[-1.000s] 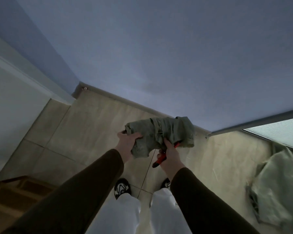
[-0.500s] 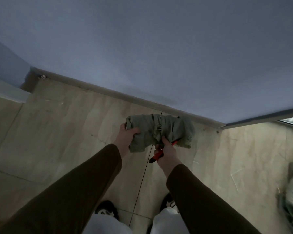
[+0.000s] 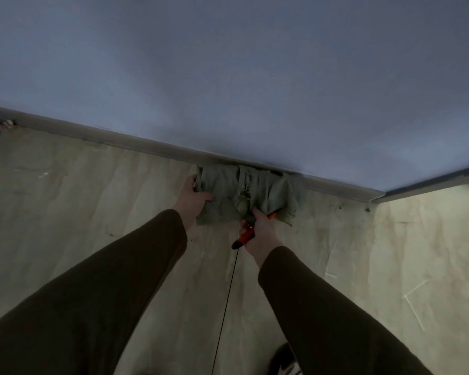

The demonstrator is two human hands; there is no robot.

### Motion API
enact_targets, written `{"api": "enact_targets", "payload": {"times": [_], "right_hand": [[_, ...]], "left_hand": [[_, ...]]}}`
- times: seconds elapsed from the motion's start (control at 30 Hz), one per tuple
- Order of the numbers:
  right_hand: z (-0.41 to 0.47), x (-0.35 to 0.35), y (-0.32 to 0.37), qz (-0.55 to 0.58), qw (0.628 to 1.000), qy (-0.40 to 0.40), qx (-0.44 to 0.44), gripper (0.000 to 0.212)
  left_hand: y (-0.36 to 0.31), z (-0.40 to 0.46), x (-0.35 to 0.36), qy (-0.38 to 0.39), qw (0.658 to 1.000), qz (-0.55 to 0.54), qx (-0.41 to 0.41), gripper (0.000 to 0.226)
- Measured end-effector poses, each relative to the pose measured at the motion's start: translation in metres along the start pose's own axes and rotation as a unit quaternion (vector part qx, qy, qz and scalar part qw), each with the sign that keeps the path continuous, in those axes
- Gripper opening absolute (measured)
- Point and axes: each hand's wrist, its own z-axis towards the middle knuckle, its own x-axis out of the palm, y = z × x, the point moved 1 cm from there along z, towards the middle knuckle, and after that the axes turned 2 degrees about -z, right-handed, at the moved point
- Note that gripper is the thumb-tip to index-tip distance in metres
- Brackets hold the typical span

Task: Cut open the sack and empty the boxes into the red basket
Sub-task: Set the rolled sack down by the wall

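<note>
A folded grey-green sack (image 3: 228,193) is stretched out in front of me, close to the skirting board of the wall. My left hand (image 3: 191,198) grips its left end. At the sack's lower right part, my right hand (image 3: 260,234) holds both the cloth and a red-handled cutter (image 3: 245,236), whose handle sticks out below the fist. The blade is hidden behind the sack. A frayed patch shows in the sack's middle. No boxes or red basket are in view.
A blue-grey wall (image 3: 228,77) rises straight ahead, with a skirting board (image 3: 119,138) running along the beige tiled floor (image 3: 65,212). A second wall meets it in a corner at the right (image 3: 374,198). The toe of my shoe (image 3: 284,361) shows at the bottom.
The view has swung left and forward toward the wall; the other sack on the floor at the right and my legs have left the frame. Both hands keep their grip and the sack now reaches the skirting board.
</note>
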Motion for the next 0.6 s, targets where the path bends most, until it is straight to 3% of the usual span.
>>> {"api": "enact_targets", "payload": {"times": [0.13, 0.27, 0.47, 0.6], "right_hand": [[0.020, 0.005, 0.002, -0.051, 0.998, -0.018, -0.012, 0.013], [0.032, 0.011, 0.009, -0.087, 0.995, -0.042, -0.018, 0.023], [0.033, 0.009, 0.004, -0.042, 0.999, -0.009, -0.024, 0.012], [0.016, 0.007, -0.008, -0.017, 1.000, 0.008, -0.015, 0.020]], "left_hand": [[0.007, 0.017, 0.000, -0.009, 0.996, 0.083, 0.029, 0.075], [-0.002, 0.015, 0.001, -0.069, 0.966, 0.239, 0.073, 0.075], [-0.009, 0.014, 0.006, -0.048, 0.988, 0.134, 0.053, 0.094], [-0.008, 0.007, 0.000, -0.027, 0.991, 0.122, 0.038, 0.102]]}}
